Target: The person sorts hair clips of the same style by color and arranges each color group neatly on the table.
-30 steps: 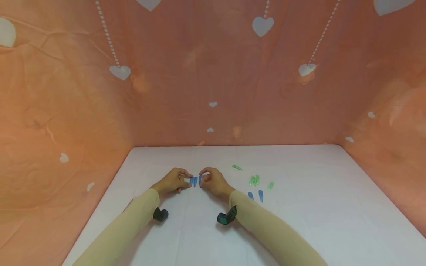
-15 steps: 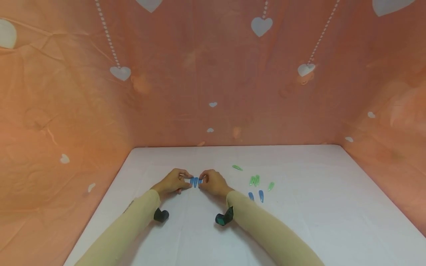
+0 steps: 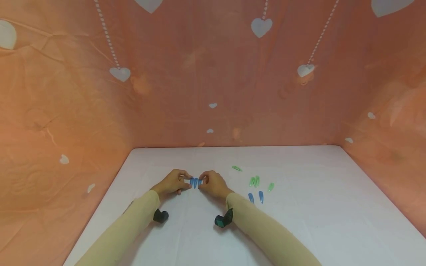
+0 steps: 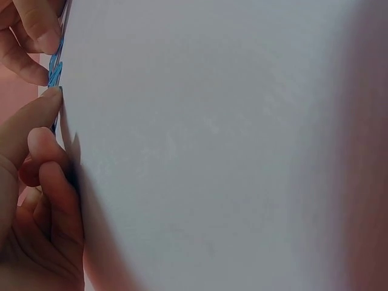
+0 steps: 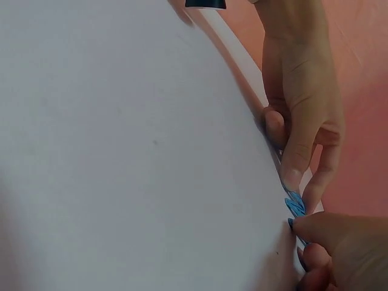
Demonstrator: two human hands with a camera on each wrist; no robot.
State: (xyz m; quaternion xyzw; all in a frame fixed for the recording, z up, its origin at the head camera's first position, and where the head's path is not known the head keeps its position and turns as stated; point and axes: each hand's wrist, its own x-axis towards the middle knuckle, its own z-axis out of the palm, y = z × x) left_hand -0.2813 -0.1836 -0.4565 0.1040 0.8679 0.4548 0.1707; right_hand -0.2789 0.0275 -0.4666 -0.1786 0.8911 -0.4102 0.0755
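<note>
A: Where is the row of blue clips (image 3: 195,183)?

B: At the top of the white table (image 3: 313,221), left of its middle and toward the far side, right between the two hands. I count three, side by side, narrow tips pointing near.

A: What are the fingers doing?

B: The left hand (image 3: 171,183) has thumb and forefinger pinching the leftmost blue clip (image 3: 192,181). The right hand (image 3: 214,183) pinches the rightmost blue clip (image 3: 200,182) the same way. The middle one sits between them; whether the three touch, I can't tell.

A: And right of the right hand?

B: A blue pair (image 3: 261,197), the left one just beside the right sleeve (image 3: 266,229). Beyond the pair, farther off, is a green cluster (image 3: 254,181), with a single green clip (image 3: 271,187) to its right. Another green clip (image 3: 237,168) lies farther still, to the cluster's left, tilted nearly sideways.

A: Anything around the edges?

B: Dark wrist devices (image 3: 161,216) jut inward below both hands. An orange cloth (image 3: 186,92) with white hearts hangs past the far edge and along both sides.
</note>
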